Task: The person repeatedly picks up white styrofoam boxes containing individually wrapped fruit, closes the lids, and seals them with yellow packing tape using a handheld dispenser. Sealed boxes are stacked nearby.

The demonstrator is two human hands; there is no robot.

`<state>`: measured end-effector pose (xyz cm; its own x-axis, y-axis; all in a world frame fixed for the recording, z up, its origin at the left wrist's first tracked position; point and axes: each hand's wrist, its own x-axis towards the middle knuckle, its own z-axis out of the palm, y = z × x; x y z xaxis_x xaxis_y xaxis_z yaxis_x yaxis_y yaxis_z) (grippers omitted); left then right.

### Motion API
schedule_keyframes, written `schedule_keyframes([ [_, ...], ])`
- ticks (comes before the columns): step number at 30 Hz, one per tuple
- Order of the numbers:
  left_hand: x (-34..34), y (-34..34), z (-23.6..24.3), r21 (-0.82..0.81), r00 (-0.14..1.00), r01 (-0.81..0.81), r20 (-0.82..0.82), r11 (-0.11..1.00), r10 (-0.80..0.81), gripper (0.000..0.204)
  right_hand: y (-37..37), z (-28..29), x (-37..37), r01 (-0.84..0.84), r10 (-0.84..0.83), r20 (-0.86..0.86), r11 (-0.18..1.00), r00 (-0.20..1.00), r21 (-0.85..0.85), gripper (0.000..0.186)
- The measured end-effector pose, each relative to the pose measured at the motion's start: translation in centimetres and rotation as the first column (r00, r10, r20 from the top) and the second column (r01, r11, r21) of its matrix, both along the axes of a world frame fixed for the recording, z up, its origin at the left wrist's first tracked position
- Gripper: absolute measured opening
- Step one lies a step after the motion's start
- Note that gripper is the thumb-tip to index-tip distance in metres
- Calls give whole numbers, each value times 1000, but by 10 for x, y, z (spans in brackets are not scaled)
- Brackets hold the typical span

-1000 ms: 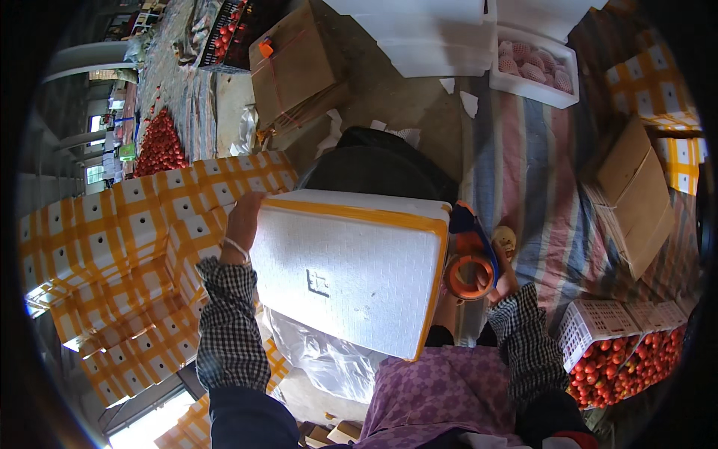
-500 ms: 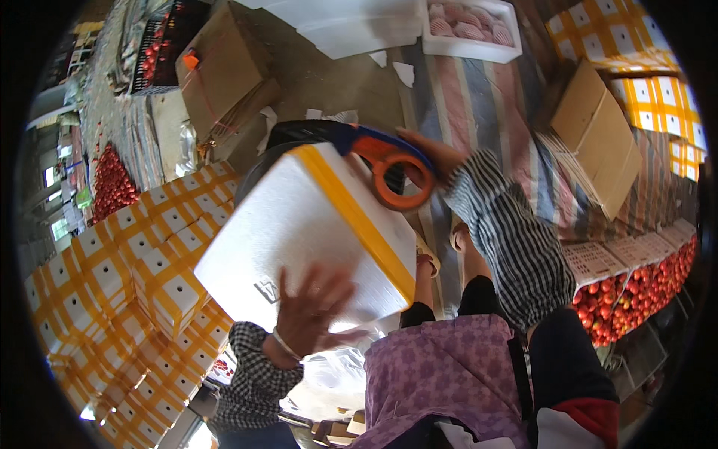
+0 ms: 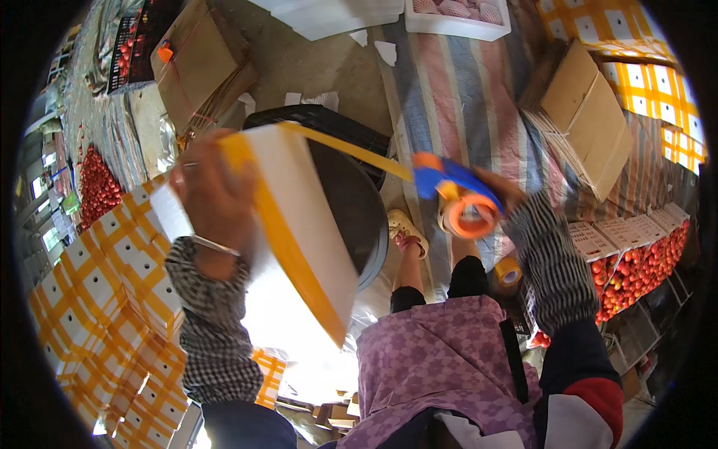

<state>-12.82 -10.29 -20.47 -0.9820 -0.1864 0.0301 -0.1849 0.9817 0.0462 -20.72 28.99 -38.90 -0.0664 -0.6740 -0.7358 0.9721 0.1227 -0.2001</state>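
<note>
A white foam box (image 3: 303,198) is tilted up in front of me, with yellow tape along its edge. My left hand (image 3: 213,191), blurred by motion, grips the box at its upper left. In my right hand (image 3: 502,188) is a blue and orange tape dispenser (image 3: 458,187), held to the right of the box. A strip of yellow tape (image 3: 348,152) stretches taut from the box's top corner to the dispenser. Below the box is a round dark tub (image 3: 348,217), partly covered by it.
Stacked taped foam boxes (image 3: 97,299) fill the left side. Flattened cartons (image 3: 587,116) lie on a striped sheet (image 3: 464,97) at right. Crates of red fruit (image 3: 643,269) stand on the right. A loose tape roll (image 3: 508,271) is near my right knee.
The box has tilted and swung left. My left hand has moved up from its near side to its upper edge. The dispenser has moved right, drawing out a tape strip.
</note>
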Motion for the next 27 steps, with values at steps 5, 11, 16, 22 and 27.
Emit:
schedule_keyframes([
  [5,90,-144,-13,365,741,-611,-48,702,670,31,74,49,96,-76,75,30,997,997,31,56],
  [11,259,-173,-22,152,433,-893,34,424,901,36,12,34,150,123,-110,152,989,982,-83,46],
  [16,323,-102,-21,328,249,-920,62,216,967,62,-78,76,109,171,-172,98,985,980,19,39],
  [22,373,-26,-10,24,538,-839,180,543,823,43,-115,49,80,198,-188,146,978,971,-61,37],
  [27,298,66,16,3,871,-455,209,891,444,82,-176,47,41,117,-122,120,992,985,51,43],
])
